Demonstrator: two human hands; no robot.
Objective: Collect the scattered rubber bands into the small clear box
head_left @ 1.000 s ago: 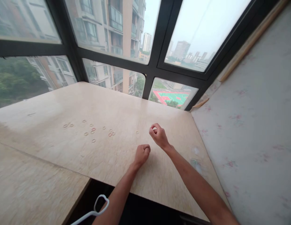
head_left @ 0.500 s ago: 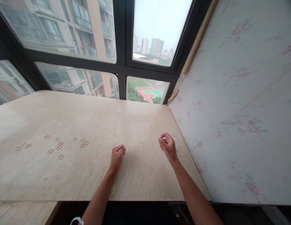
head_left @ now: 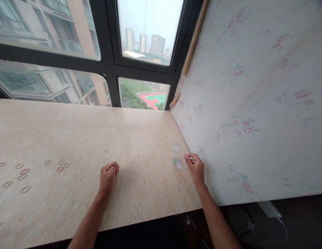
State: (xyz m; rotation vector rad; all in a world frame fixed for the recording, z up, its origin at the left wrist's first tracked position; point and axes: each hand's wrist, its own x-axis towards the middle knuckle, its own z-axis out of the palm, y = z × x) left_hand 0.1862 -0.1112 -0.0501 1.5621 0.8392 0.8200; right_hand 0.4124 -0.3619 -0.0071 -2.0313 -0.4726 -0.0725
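Note:
My left hand (head_left: 108, 177) is closed in a loose fist above the marbled sill; whatever its fingers may hold is hidden. Just beyond it lies a single thin yellowish band (head_left: 106, 151), apart from the hand. Near the wall, my right hand (head_left: 196, 169) has thumb and fingers pinched together, and anything between them is too small to make out. Beside those fingertips, to the left, a clear flat plastic packet (head_left: 179, 163) with some green on it rests on the sill. Several thin rings like rubber bands, among them a red one (head_left: 25, 171), are scattered at the left.
The pale marbled sill (head_left: 140, 197) meets a flowered wallpapered wall (head_left: 241, 103) on the right and dark window frames (head_left: 145, 67) behind. A small clear scrap (head_left: 176, 148) lies behind the packet. Below the front edge, a cable (head_left: 285, 230) shows at the right.
The view has turned to the right, so the bands appear further left. My right hand has moved right toward the wall, uncovering the clear packet. My left hand stays closed.

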